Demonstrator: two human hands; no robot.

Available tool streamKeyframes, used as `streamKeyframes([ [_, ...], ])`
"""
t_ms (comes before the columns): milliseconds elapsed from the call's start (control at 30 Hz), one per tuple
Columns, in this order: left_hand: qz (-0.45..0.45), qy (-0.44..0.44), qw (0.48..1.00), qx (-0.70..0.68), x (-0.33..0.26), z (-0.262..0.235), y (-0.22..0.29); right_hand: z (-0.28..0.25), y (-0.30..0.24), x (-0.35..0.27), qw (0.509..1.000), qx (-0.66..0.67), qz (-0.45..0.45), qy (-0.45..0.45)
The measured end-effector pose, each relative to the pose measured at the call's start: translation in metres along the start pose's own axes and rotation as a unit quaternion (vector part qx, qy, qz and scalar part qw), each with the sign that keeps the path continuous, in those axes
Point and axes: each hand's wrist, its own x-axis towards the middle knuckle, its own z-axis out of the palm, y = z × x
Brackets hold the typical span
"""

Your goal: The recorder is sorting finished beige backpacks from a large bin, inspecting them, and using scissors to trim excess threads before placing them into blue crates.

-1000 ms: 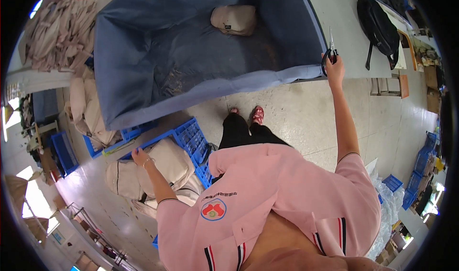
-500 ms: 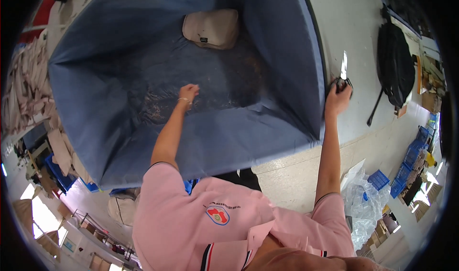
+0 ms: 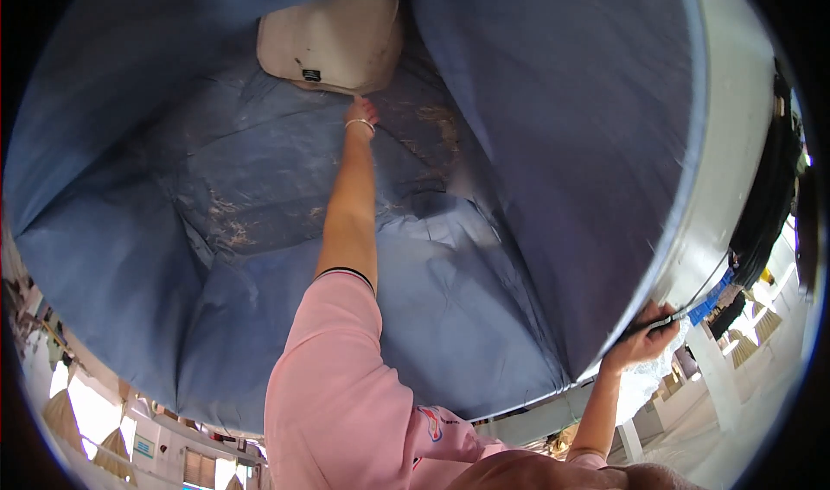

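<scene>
A beige bag point(image 3: 333, 41) with a small black label lies at the far end inside a deep bin lined with blue fabric point(image 3: 285, 170). My left hand point(image 3: 361, 114), arm stretched far down into the bin, is at the bag's lower edge, its fingers closed on that edge. At the right, my right hand point(image 3: 641, 345) is by the bin's near right corner, closed round a black-handled tool point(image 3: 661, 321). The tool's slim end points up and away; its exact kind is hard to make out at this angle.
The bin's fabric floor is creased and marked with pale scuffs. Its raised rim point(image 3: 696, 101) curves along the right, beside a pale grey surface point(image 3: 735, 127). Black fabric items point(image 3: 769, 179) and blue crates point(image 3: 716, 295) stand beyond.
I have leaned forward over the bin. My left hand has reached farther in, to the bag. My right hand, still holding the black-handled tool, now appears lower, near the bin's corner.
</scene>
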Motion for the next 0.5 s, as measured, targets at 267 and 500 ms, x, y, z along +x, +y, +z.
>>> streamKeyframes([
  [267,0.038,0.005,0.999,0.025,0.071,-0.004,0.054,0.000,-0.019,-0.001,0.998,-0.053,-0.032,-0.030],
  [500,0.175,-0.031,0.983,-0.040,-0.091,-0.021,0.110,0.004,0.005,0.001,0.999,-0.016,-0.052,0.003],
])
